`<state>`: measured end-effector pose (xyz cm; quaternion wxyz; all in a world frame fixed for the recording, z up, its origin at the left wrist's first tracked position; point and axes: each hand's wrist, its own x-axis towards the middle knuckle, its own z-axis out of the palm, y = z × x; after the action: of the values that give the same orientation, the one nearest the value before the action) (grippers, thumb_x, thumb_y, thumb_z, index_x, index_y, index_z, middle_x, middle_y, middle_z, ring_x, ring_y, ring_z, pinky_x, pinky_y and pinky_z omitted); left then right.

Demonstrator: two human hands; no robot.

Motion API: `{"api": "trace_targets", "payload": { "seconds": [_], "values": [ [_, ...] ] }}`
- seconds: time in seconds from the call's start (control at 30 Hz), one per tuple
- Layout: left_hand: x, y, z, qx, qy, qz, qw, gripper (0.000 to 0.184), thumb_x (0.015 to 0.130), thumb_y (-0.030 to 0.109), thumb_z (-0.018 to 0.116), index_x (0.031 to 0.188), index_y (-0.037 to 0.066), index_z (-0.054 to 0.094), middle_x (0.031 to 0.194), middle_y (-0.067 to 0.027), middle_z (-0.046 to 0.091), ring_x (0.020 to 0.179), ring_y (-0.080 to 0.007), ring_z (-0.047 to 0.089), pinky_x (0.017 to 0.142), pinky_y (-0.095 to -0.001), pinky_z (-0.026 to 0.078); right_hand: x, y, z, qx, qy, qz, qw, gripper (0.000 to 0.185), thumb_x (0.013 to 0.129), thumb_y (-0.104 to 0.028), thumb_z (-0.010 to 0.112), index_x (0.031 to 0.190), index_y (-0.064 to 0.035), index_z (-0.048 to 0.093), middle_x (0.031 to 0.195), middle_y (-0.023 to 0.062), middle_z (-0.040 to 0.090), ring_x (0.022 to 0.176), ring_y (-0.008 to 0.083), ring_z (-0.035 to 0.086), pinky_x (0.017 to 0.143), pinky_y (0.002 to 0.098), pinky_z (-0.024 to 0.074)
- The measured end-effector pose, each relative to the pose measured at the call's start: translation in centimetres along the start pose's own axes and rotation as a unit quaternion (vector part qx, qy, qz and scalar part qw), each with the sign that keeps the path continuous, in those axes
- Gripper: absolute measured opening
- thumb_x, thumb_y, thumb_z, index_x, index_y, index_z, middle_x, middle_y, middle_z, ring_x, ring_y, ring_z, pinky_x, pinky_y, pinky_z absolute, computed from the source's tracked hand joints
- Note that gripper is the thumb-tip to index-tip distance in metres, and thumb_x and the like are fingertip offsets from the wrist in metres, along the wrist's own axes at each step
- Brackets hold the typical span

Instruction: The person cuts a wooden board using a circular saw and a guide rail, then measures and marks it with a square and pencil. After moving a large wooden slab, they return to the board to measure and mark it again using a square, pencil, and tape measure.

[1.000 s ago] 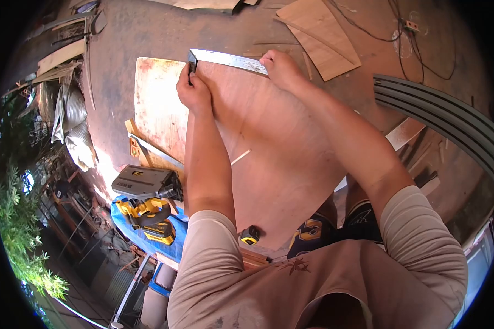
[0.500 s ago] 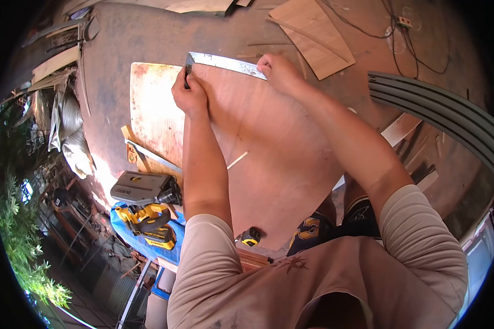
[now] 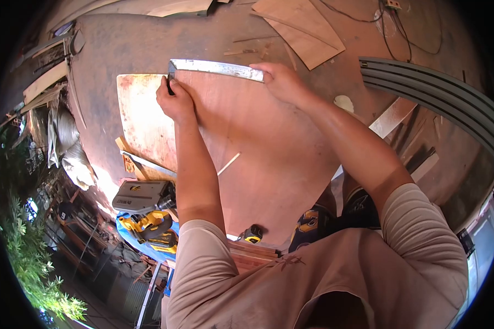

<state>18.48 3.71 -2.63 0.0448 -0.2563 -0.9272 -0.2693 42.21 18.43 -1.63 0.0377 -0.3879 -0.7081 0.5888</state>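
Note:
A shiny, L-shaped carpenter's square [image 3: 217,67] lies along the far edge of a reddish plywood sheet [image 3: 269,137]. My left hand [image 3: 175,100] is closed around its darker, short arm at the left corner. At the other end of the long metal blade, my right hand [image 3: 280,82] pinches the tip between thumb and fingers. A thin pale stick [image 3: 229,163], perhaps a pencil, rests on the sheet near my left forearm. Closer to my body sits a black and yellow tape measure [image 3: 252,234].
Left of the sheet are a sunlit board [image 3: 142,109], a grey power tool [image 3: 140,196] and a yellow cordless tool [image 3: 148,225] on blue material. Grey ribbed metal profiles [image 3: 428,88] lie at right. Beyond are a plywood offcut [image 3: 299,30] and cables [image 3: 395,33].
Both hands and the square appear shifted left and slightly down in view, as the camera view has also moved. The right hand's fingers have extended along the blade's end.

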Motion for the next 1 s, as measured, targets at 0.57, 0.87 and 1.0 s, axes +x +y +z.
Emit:
{"api": "trace_targets", "payload": {
  "seconds": [0.57,0.87,1.0],
  "values": [
    [0.2,0.1,-0.1,0.010,0.004,0.015,1.000,0.030,0.093,0.022,0.056,0.110,0.002,0.069,0.103,-0.0173,0.065,0.096,-0.0325,0.061,0.086,-0.0400,0.048,0.3,1.0,0.4,0.056,0.045,0.000,0.997,0.033,0.088,-0.009,0.046,0.112,-0.0039,0.067,0.086,0.0148,0.068,0.071,0.0223,0.064,0.067,0.0367,0.0499],
    [0.1,-0.1,-0.1,-0.004,0.021,-0.031,0.999,0.028,0.091,0.026,0.057,0.110,0.010,0.070,0.105,-0.0117,0.065,0.102,-0.0318,0.059,0.089,-0.0428,0.047,-0.3,-0.6,-0.3,0.014,0.037,0.034,0.999,0.029,0.088,-0.006,0.050,0.109,-0.0023,0.070,0.079,0.0048,0.067,0.068,0.0090,0.056,0.062,0.0260,0.0454],
    [0.1,0.5,-0.3,-0.005,0.019,-0.042,0.999,0.027,0.092,0.027,0.057,0.110,0.012,0.070,0.105,-0.0109,0.065,0.102,-0.0312,0.059,0.090,-0.0420,0.047,0.2,0.9,0.3,0.016,0.059,-0.038,0.997,0.031,0.085,-0.007,0.051,0.108,-0.0066,0.071,0.071,0.0098,0.065,0.058,0.0137,0.057,0.057,0.0303,0.0453]
  ]
}}
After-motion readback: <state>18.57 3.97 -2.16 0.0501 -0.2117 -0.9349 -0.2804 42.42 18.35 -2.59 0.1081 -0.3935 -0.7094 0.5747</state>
